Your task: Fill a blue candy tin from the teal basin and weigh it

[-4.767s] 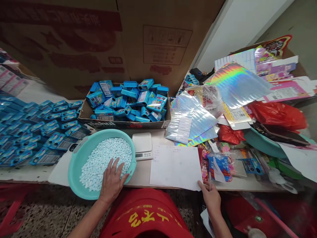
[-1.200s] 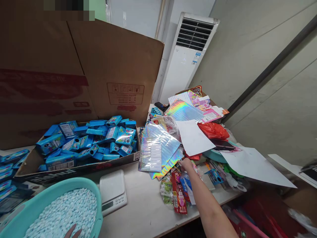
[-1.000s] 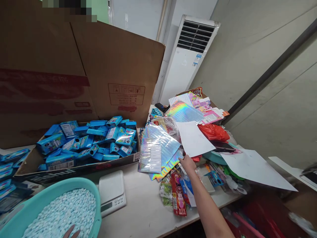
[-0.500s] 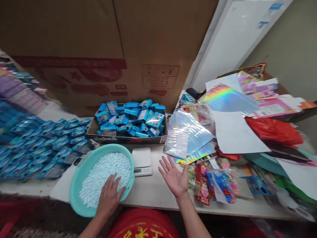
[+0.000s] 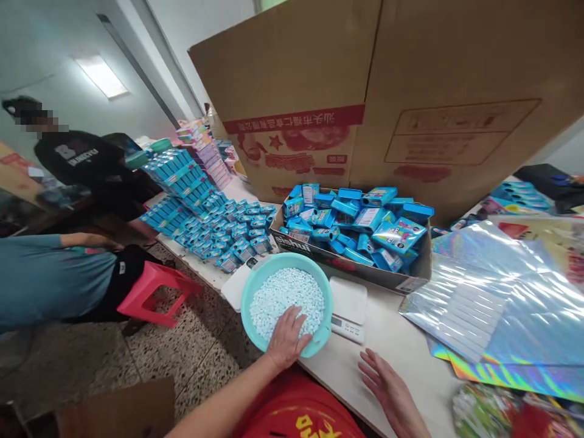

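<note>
My left hand (image 5: pixel 288 336) lies with its fingers spread on the heap of small pale blue tablets (image 5: pixel 285 292). They fill a round turquoise basin (image 5: pixel 249 286) at the table's front edge. To the right of the basin is my right hand (image 5: pixel 382 378), held over the table with the palm turned sideways, fingers stretched and nothing in them. A white digital scale (image 5: pixel 349 304) sits against the basin's right side. Behind these stands a low cardboard tray (image 5: pixel 347 264) heaped with small blue boxes (image 5: pixel 351 213).
Rows of blue boxes (image 5: pixel 228 231) cover the table to the left. Shiny holographic sheets (image 5: pixel 524 292) and plastic packets lie at right. A large carton (image 5: pixel 292 79) rises behind the tray. Two people sit or stand at left, near a pink stool (image 5: pixel 152 289).
My view has swung left, bringing the two people and the stool into sight. The right hand has turned from palm up to edge-on. The left hand stays on the tablets.
</note>
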Tool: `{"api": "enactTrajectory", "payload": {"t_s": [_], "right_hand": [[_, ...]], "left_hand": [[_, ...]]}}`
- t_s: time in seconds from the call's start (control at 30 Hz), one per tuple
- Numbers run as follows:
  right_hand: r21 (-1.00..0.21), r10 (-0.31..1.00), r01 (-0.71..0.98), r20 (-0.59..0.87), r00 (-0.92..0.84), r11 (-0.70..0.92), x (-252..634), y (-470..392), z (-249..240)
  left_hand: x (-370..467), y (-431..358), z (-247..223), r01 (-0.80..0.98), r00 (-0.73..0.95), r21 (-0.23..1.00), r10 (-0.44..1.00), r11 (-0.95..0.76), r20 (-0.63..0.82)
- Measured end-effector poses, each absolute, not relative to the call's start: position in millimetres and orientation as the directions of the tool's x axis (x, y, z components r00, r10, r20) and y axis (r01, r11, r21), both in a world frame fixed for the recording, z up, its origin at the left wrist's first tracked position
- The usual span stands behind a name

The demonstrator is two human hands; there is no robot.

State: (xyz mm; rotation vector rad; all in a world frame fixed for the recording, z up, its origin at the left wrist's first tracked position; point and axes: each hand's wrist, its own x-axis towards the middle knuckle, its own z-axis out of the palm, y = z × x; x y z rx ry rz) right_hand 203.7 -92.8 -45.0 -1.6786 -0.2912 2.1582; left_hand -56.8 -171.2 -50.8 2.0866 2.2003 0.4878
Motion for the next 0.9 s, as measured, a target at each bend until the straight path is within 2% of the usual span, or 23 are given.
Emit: {"api": "enactTrajectory", "payload": {"t_s": [0.23,0.47,0.63,0.9], "right_hand": [[-0.443,0.44,-0.007,-0.888,-0.133,-0.897,151.6,-99.7,-48.3],[-0.474,0.476,-0.04,-0.877,-0.064,-0.879,113.5,-110.2,-51.2],[-0.487,0.488,-0.059,-0.873,-0.006,-0.871,109.5,-120.5,-46.4],[-0.547,0.481,-0.156,-0.815,0.323,-0.822,143.0,-115.3,-62.5]], "left_hand": [[-59.4,-171.3,-50.4,0.915,-0.068,0.402,0.978,-0.017,0.197],[-77.9,-167.0,-47.2,0.82,-0.052,0.56,0.96,-0.117,0.276],[-129.2,-182.3,-44.8,0.874,-0.043,0.472,0.949,-0.116,0.312],[-175.9,-188.8,-59.2,0.958,-0.035,0.279,0.943,-0.062,0.331]]}}
